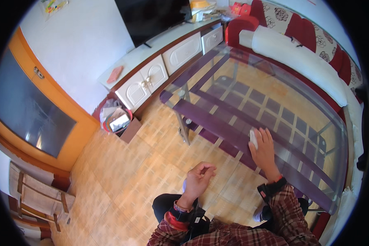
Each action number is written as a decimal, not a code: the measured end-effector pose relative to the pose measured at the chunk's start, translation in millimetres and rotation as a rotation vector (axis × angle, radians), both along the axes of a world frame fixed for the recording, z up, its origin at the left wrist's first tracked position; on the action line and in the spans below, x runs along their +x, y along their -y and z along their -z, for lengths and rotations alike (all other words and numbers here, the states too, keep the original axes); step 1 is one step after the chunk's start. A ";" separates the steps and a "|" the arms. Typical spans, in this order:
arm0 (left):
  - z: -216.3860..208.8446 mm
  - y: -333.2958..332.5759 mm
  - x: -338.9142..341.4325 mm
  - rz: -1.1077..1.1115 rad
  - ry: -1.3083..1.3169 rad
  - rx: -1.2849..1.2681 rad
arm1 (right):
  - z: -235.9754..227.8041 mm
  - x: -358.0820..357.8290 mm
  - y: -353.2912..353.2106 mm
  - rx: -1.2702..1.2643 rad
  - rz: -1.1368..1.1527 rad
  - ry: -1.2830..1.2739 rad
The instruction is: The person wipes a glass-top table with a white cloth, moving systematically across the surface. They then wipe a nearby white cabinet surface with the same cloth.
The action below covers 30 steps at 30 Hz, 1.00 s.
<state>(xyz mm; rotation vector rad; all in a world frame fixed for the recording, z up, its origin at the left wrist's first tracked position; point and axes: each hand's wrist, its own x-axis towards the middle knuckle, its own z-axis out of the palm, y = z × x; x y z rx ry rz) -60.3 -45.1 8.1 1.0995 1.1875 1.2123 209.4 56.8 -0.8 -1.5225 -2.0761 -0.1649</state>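
From here it looks as though the glass table (217, 122) is being wiped, and I take the step in hand to be a rub along its near side. The right hand (264, 151) lies over the table's near part, fingers together, pressing a small white pad (253, 138) between thumb and fingers; whether that is a folded cloth or a sponge I can't tell. The left hand (199, 179) hangs short of the table's near edge, over the floor (131, 180), its fingers curled in loosely; I see nothing in it, and can't tell whether thumb and fingertips meet.

To my mind the next move calls for keeping the pad flat on the table and reaching farther across it, perhaps with the left hand steadying the rim.

As for room, the sofa (244, 25) runs close along the table's far side, so a long stroke that way could meet the cushions. Beyond the table's left end stands the low cabinet (180, 53), with a strip of floor between. The widest space is the floor left of the table, where a bucket (130, 116) sits nearer the cabinet end
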 end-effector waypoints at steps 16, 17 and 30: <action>13.0 -16.7 -2.4 -0.060 -0.124 0.139 | 5.2 -163.1 -98.4 -0.047 -0.267 -0.003; 15.3 -18.4 0.4 -0.056 -0.095 0.110 | 3.3 -154.7 -90.4 -0.079 -0.267 0.015; 33.2 -26.2 28.1 -0.009 -0.276 0.180 | -17.7 41.4 73.5 -0.094 -0.099 0.060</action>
